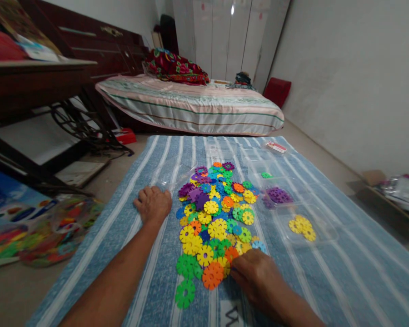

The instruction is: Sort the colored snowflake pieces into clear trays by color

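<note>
A long heap of flower-shaped plastic discs (218,229) in yellow, green, orange, purple and blue lies on the striped blue cloth (150,272). To the left of the heap, my left hand (153,204) rests palm down on the cloth, fingers apart, holding nothing. My right hand (255,272) is at the heap's near right edge, its fingers bent together beside orange and yellow discs; what they pinch is hidden. Right of the heap stand clear plastic boxes: one with yellow discs (302,227), one with purple discs (278,195), and a farther one with a green disc (266,175).
A red and white packet (276,146) lies at the table's far right corner. Beyond the table is a bed (197,106). On the left, bags of colourful pieces (59,231) sit below a sewing-machine table (44,68).
</note>
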A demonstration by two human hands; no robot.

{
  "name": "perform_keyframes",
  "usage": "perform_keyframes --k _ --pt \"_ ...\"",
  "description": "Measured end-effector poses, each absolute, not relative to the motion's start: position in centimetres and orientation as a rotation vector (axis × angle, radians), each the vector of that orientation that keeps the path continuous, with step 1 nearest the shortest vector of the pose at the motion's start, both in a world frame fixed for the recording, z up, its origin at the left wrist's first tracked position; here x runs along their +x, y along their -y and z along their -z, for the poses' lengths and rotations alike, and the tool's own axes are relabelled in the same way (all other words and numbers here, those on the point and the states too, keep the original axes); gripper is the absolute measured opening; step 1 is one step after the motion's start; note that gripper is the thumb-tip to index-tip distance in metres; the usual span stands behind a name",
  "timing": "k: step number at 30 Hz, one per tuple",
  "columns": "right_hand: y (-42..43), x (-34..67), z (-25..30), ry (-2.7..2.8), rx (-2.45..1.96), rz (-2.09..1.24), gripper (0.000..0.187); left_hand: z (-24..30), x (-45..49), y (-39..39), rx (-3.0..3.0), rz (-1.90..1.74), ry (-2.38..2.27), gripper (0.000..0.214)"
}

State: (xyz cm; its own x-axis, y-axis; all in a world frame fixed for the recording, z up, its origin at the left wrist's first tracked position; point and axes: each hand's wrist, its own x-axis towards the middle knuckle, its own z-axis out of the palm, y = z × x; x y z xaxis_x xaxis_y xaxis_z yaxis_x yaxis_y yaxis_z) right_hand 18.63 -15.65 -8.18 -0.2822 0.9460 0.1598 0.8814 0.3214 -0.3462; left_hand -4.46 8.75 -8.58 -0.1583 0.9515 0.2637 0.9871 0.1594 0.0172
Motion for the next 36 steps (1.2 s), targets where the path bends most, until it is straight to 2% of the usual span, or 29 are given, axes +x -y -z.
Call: perform_keyframes --k 7,12,21,25,36 --pt "17.4 17.4 8.4 2.264 -1.471 -0.323 0.008 8.3 -4.2 -8.7 -1.919 0.258 2.271 0.051" --pt "18.0 17.4 8.1 2.266 -1.479 -0.285 0.012 8.4 -4.2 -8.6 -1.942 0.341 2.249 0.051" --pt "16.9 21.1 8.3 2.068 -1.795 -0.096 0.019 8.7 -4.3 -8.9 -1.925 0.333 2.260 0.048" --pt "16.2 21.9 8.4 1.960 -2.018 0.011 0.010 8.7 -4.3 -9.0 -1.918 0.323 2.263 0.046" --pt "15.5 21.7 8.1 1.939 -2.193 -0.122 0.019 8.7 -4.3 -8.9 -1.909 0.324 2.227 0.048"
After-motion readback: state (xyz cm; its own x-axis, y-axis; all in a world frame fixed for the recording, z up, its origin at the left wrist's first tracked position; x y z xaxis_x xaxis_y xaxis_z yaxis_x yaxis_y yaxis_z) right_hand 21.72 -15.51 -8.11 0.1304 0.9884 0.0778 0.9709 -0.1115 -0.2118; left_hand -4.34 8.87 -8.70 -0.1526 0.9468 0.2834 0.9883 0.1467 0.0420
